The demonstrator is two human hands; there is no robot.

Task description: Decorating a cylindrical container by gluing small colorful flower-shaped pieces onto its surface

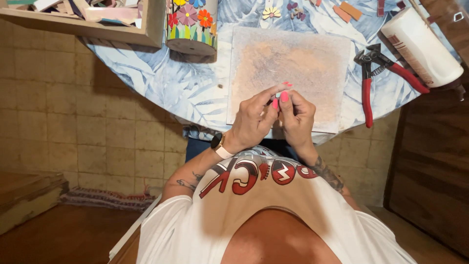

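Two hands, the left hand (pixel 251 120) and the right hand (pixel 295 117), meet over one square board (pixel 293 63) on one round table (pixel 195 93). On the right lie one pair of red-handled pliers (pixel 373 73) and one white bottle (pixel 422 46), and far left stand one flower-covered pot (pixel 192 27) and one wooden tray (pixel 97 22) of pieces. One watch (pixel 218 144) sits on the left wrist, and two loose flower shapes (pixel 271 12) lie at the far edge.
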